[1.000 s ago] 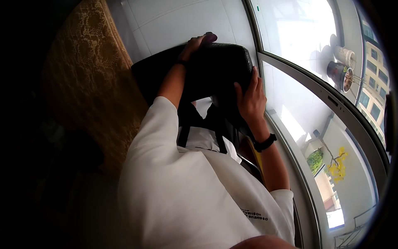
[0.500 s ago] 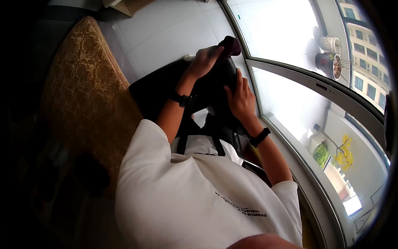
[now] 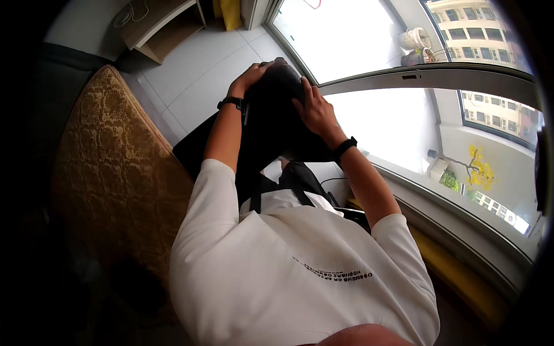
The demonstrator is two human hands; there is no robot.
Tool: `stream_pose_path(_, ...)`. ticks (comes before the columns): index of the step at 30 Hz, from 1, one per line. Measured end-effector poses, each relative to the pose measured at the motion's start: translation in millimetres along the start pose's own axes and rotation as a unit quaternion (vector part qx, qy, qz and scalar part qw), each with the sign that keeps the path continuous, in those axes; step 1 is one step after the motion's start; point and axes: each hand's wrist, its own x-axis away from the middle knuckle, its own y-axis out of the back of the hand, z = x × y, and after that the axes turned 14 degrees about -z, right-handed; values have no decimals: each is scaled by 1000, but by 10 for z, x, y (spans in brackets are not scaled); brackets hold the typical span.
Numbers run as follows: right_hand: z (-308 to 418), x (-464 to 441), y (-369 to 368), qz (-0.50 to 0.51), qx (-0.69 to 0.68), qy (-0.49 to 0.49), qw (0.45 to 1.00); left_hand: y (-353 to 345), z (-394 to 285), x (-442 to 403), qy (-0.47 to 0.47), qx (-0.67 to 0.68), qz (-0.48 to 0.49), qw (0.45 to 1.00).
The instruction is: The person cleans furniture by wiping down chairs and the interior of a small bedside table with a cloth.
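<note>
A person seen from above wears a white short-sleeved T-shirt with small black lettering [image 3: 288, 254], and leans over a large, black, padded thing with a smooth, faintly shiny, rounded end [image 3: 265, 130], perhaps a chair. It stands in front of the legs, over a pale grey tiled floor [image 3: 187, 81], near the floor's edge along the window. The left hand [image 3: 253, 76] bends over the far left of the rounded end; a dark reddish-purple patch, maybe cloth [image 3: 281, 60], shows at its fingertips, but whether they pinch it I cannot tell. The right hand [image 3: 318, 112] lies along the right side, fingers extended, thumb apart. Each wrist bears a black band. The step in hand seems to be working over this rounded end, the right hand steadying it; the next move would call for even pressure there, I judge. Left of it spreads a gold-brown brocade-patterned cover with a piped edge [image 3: 115, 155]. Beyond the floor's far edge stands a low, pale wooden unit [image 3: 164, 26]. To the right, a grey metal window frame [image 3: 427, 77] gives onto yellow blossoms on a branch [image 3: 480, 170] and, farthest, a cream building [image 3: 473, 29].
</note>
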Motion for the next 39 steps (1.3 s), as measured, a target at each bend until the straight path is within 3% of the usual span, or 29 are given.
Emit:
stream_pose_path(4, 28, -23, 133, 9, -4, -10, 1000, -47, 39, -179, -110, 14, 31, 993)
stream_pose_path(6, -29, -5, 93, -3, -11, -21, 1000, -118, -37, -166, -124, 51, 30, 991)
stream_pose_path(10, -85, 39, 91, 10, -39, -24, 999, -289, -527, 117, -152, -2, 49, 987)
stream_pose_path(12, -117, 52, 108, 27, -69, -29, 997, -449, -744, 282, -238, -177, 133, 946)
stream_pose_path(13, -197, 72, -1, -13, -112, -21, 993, -593, -859, 452, -242, -258, 159, 922)
stream_pose_path(14, -239, 40, 16, 63, -93, -26, 993, -758, -918, 602, -227, -303, 160, 912)
stream_pose_path(16, -204, 206, 26, -107, -214, 48, 970, -1085, -946, 916, -294, -384, 167, 859)
stream_pose_path(17, -216, 282, 9, -117, -220, 47, 967, -1246, -720, 823, -320, -370, 146, 860)
stream_pose_path(18, -248, 371, -20, -140, -241, 4, 960, -1389, -565, 907, -354, -374, 60, 855)
stream_pose_path(20, -309, 634, 67, -166, -266, -46, 948, -1554, -473, 1034, -242, -277, 154, 917)
stream_pose_path(22, -384, 1005, 444, -64, -475, -239, 844, -1599, -443, 1351, -170, -206, 286, 920)
stream_pose_path(23, -500, 1187, 591, -64, -502, -227, 832, -1610, -503, 1501, -169, -202, 384, 885)
stream_pose_path(24, -630, 1351, 716, -67, -528, -216, 819, -1634, -542, 1702, -139, -185, 419, 878)
stream_pose_path(26, -832, 1654, 906, -40, -517, -217, 827, -1676, -410, 1709, -230, -311, 419, 821)
stream_pose_path(28, -976, 1807, 1024, 8, -468, -286, 836, -1714, -399, 1603, -303, -496, 327, 745)
stream_pose_path(30, -1132, 1905, 917, -50, -305, -245, 919, -1680, -210, 1267, -371, -570, 134, 720)
stream_pose_path(31, -1165, 1912, 901, 62, -170, -291, 939, -1624, -67, 1001, -387, -589, 55, 707)
stream_pose_path(32, -1170, 1910, 859, 69, -169, -239, 954, -1621, -80, 1019, -387, -625, -31, 677)
stream_pose_path(33, -1117, 1875, 762, -27, -235, -172, 956, -1693, -68, 930, -349, -592, -64, 724)
stream_pose_path(34, -985, 1811, 707, -123, -294, -108, 942, -1749, -225, 895, -351, -595, -62, 720)
stream_pose_path(36, -815, 1623, 685, -14, -361, -230, 904, -1843, -328, 926, -216, -633, -87, 738)
stream_pose_path(37, -743, 1495, 600, -84, -407, -194, 888, -1803, -325, 828, -207, -644, -109, 728)
stream_pose_path(38, -750, 1388, 431, -196, -386, -87, 897, -1726, -374, 699, -201, -654, -136, 717)
stream_pose_path(39, -919, 1306, 84, -164, -374, -95, 908, -1640, -388, 662, -196, -671, -158, 697)
